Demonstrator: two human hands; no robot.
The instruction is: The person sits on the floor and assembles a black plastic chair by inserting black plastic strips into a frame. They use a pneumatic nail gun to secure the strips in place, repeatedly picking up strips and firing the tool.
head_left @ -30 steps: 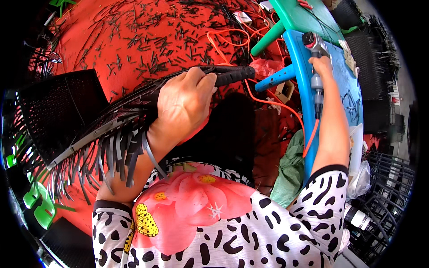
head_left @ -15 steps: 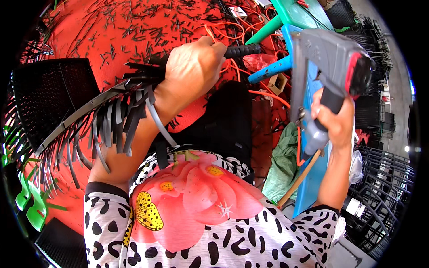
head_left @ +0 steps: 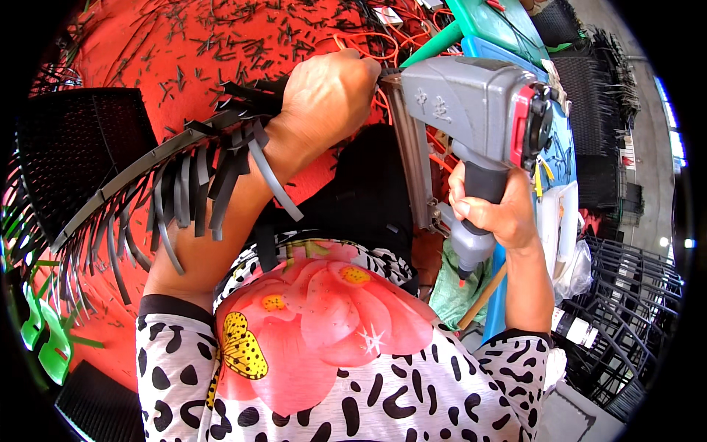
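Note:
My left hand (head_left: 330,90) is closed in a fist round the end of a curved frame rail (head_left: 140,162) wrapped in dark strips. Loose black and grey plastic strips (head_left: 193,193) hang from this rail over my left forearm. Beyond it is a black woven panel (head_left: 85,140), which seems joined to the rail. In my right hand (head_left: 502,212) is a grey air-powered staple gun (head_left: 468,103), gripped by its black handle. The gun's nose is right beside my left fist. Whether it touches the rail is hidden.
Black strip offcuts (head_left: 243,33) litter the red floor (head_left: 158,55). A blue stool (head_left: 563,147) and a green stool (head_left: 508,26) stand to the right, near orange hoses (head_left: 357,40). A green sack (head_left: 451,295) and black frames (head_left: 626,295) are also on the right.
My right hand has brought the staple gun leftward, with its nose now at my left fist. The left hand has shifted slightly, still gripping the rail.

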